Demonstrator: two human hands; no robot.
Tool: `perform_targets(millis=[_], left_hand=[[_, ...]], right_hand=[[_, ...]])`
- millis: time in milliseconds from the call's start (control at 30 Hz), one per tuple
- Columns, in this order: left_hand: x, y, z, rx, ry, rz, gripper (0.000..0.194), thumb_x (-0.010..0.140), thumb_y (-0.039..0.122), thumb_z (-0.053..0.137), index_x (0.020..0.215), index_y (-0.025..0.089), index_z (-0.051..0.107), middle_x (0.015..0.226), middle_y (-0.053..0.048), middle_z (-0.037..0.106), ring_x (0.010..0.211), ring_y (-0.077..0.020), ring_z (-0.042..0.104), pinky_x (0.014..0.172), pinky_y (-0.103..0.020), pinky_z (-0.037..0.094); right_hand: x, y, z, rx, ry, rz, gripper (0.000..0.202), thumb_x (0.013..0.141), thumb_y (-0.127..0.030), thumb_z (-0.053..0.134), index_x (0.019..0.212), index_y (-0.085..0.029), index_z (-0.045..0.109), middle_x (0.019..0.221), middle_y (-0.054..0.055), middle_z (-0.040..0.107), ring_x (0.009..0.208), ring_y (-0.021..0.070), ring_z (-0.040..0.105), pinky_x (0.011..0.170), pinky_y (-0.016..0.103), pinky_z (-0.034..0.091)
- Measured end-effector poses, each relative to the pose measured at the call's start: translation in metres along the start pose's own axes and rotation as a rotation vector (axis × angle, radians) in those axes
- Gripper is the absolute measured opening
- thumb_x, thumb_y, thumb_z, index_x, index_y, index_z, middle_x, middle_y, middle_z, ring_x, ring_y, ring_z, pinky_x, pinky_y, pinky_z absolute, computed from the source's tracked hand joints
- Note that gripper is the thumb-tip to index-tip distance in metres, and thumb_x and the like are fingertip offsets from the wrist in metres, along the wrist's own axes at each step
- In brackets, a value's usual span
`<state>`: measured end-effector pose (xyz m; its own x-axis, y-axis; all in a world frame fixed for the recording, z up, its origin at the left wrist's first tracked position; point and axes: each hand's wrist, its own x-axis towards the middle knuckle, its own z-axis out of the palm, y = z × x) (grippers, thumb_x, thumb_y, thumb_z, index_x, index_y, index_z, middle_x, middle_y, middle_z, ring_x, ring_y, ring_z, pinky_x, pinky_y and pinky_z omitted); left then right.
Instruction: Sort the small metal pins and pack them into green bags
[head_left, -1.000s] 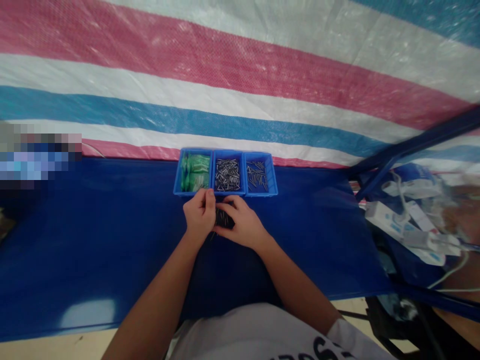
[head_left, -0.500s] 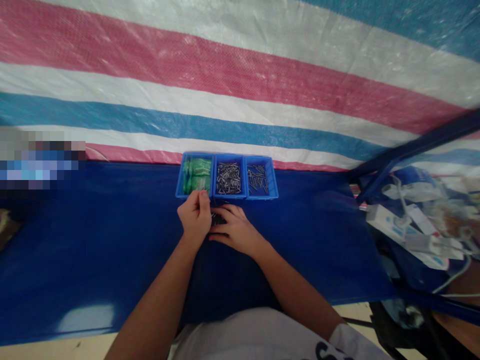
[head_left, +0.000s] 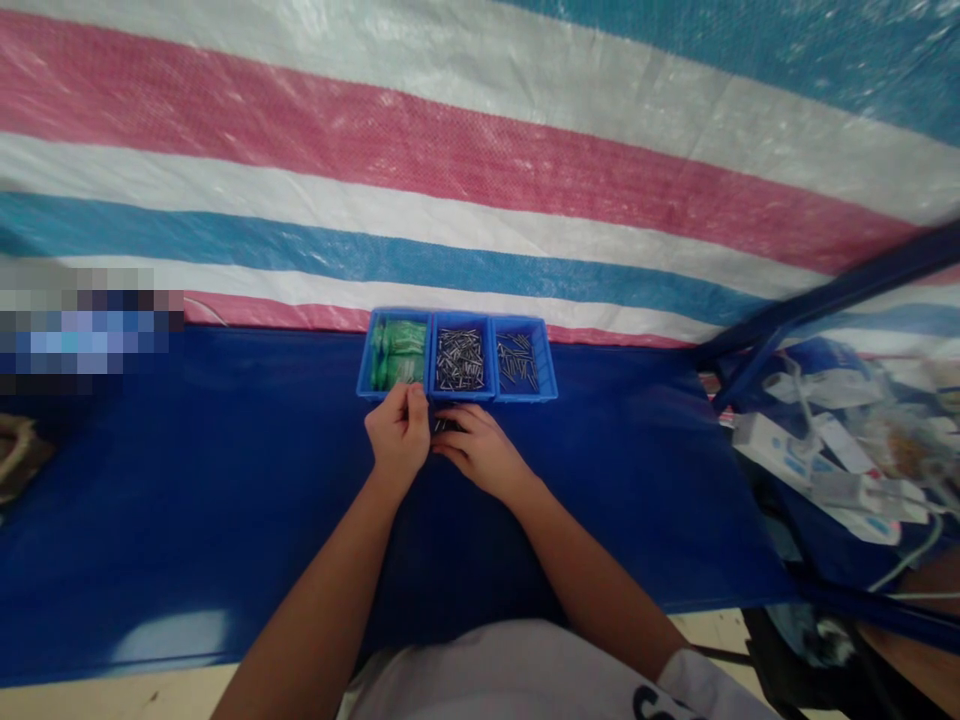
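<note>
- Head view, just near the left bin: closed in a pinch with the left hand; contents, if any, impossible to tell.
- To its right: arched, with parted fingers, around dark metal pieces with the right hand, perhaps to keep them gathered between both hands.
- Beyond, in a row on the blue table: green packets at left, metal pins in the middle, thin pins at right; likely lined up for easy reach.
</note>
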<state>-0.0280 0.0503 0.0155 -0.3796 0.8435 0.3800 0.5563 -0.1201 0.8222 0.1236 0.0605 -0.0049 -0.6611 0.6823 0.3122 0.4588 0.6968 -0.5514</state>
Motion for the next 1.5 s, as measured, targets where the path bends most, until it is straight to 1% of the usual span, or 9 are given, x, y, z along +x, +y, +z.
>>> perform_targets(millis=[267, 400, 600, 700, 800, 933, 1033, 1200, 1500], left_hand=[[0.0, 0.001, 0.0, 0.012, 0.006, 0.005, 0.037, 0.094, 0.036, 0.043, 0.062, 0.019, 0.05, 0.05, 0.004, 0.046, 0.047, -0.0085, 0.043, 0.05, -0.022, 0.034], [0.0, 0.001, 0.0, 0.009, 0.01, 0.009, 0.036, 0.094, 0.035, 0.043, 0.062, 0.019, 0.05, 0.05, 0.004, 0.047, 0.047, -0.0086, 0.043, 0.05, -0.022, 0.034], [0.0, 0.001, -0.001, -0.038, -0.005, 0.014, 0.034, 0.093, 0.033, 0.044, 0.063, 0.019, 0.051, 0.051, 0.003, 0.048, 0.048, -0.0088, 0.044, 0.051, -0.022, 0.035], [-0.001, 0.001, -0.001, -0.055, -0.041, 0.036, 0.032, 0.092, 0.032, 0.046, 0.064, 0.019, 0.054, 0.052, 0.003, 0.05, 0.048, -0.0092, 0.046, 0.051, -0.022, 0.036], [-0.002, 0.001, 0.0, -0.062, -0.139, 0.089, 0.028, 0.091, 0.031, 0.047, 0.069, 0.018, 0.059, 0.057, 0.001, 0.056, 0.05, -0.0097, 0.05, 0.053, -0.022, 0.039], [-0.006, 0.001, 0.005, -0.102, -0.289, 0.139, 0.018, 0.089, 0.031, 0.051, 0.086, 0.018, 0.063, 0.063, 0.001, 0.061, 0.051, -0.0091, 0.053, 0.052, -0.02, 0.042], [-0.008, 0.0, 0.008, -0.115, -0.33, 0.152, 0.015, 0.088, 0.03, 0.053, 0.093, 0.019, 0.062, 0.059, 0.004, 0.058, 0.047, -0.0077, 0.051, 0.049, -0.019, 0.04], [-0.008, 0.001, 0.009, -0.12, -0.304, 0.155, 0.014, 0.089, 0.028, 0.054, 0.089, 0.017, 0.062, 0.063, 0.003, 0.062, 0.05, -0.0076, 0.054, 0.05, -0.017, 0.041], [-0.007, -0.002, 0.011, -0.079, -0.267, 0.125, 0.016, 0.089, 0.029, 0.054, 0.089, 0.017, 0.063, 0.061, 0.003, 0.061, 0.05, -0.0078, 0.053, 0.051, -0.018, 0.04]], right_hand=[[0.002, -0.003, -0.003, 0.013, 0.008, 0.011, 0.014, 0.091, -0.024, 0.059, 0.09, -0.022, 0.073, 0.116, 0.008, 0.066, 0.112, 0.0226, 0.054, 0.095, 0.041, 0.047], [0.002, -0.006, -0.005, 0.058, 0.064, 0.017, 0.015, 0.092, -0.026, 0.058, 0.09, -0.023, 0.072, 0.114, 0.006, 0.068, 0.109, 0.0222, 0.056, 0.094, 0.04, 0.047], [0.002, -0.014, -0.009, 0.277, 0.261, 0.022, 0.011, 0.09, -0.024, 0.061, 0.09, -0.025, 0.072, 0.101, 0.004, 0.073, 0.099, 0.0198, 0.062, 0.091, 0.039, 0.049], [0.002, -0.017, -0.013, 0.414, 0.401, 0.085, 0.009, 0.088, -0.024, 0.063, 0.087, -0.025, 0.072, 0.093, 0.004, 0.073, 0.09, 0.0194, 0.064, 0.085, 0.038, 0.051], [0.001, -0.016, -0.015, 0.508, 0.556, 0.229, 0.006, 0.085, -0.027, 0.067, 0.082, -0.024, 0.072, 0.088, 0.005, 0.069, 0.084, 0.0193, 0.064, 0.08, 0.037, 0.052], [0.002, -0.011, -0.015, 0.739, 0.698, 0.368, 0.008, 0.085, -0.03, 0.066, 0.082, -0.023, 0.07, 0.079, 0.002, 0.066, 0.064, 0.0135, 0.061, 0.061, 0.03, 0.051], [0.003, -0.009, -0.014, 0.873, 0.718, 0.46, 0.014, 0.084, -0.034, 0.066, 0.082, -0.021, 0.068, 0.069, 0.0, 0.066, 0.056, 0.0114, 0.059, 0.057, 0.027, 0.05], [0.005, -0.007, -0.014, 0.953, 0.707, 0.542, 0.023, 0.08, -0.042, 0.069, 0.082, -0.02, 0.067, 0.065, -0.001, 0.068, 0.055, 0.0116, 0.061, 0.058, 0.027, 0.052], [0.008, -0.008, -0.013, 1.006, 0.7, 0.571, 0.02, 0.077, -0.037, 0.073, 0.088, -0.021, 0.07, 0.071, 0.0, 0.071, 0.062, 0.013, 0.066, 0.063, 0.028, 0.056]])
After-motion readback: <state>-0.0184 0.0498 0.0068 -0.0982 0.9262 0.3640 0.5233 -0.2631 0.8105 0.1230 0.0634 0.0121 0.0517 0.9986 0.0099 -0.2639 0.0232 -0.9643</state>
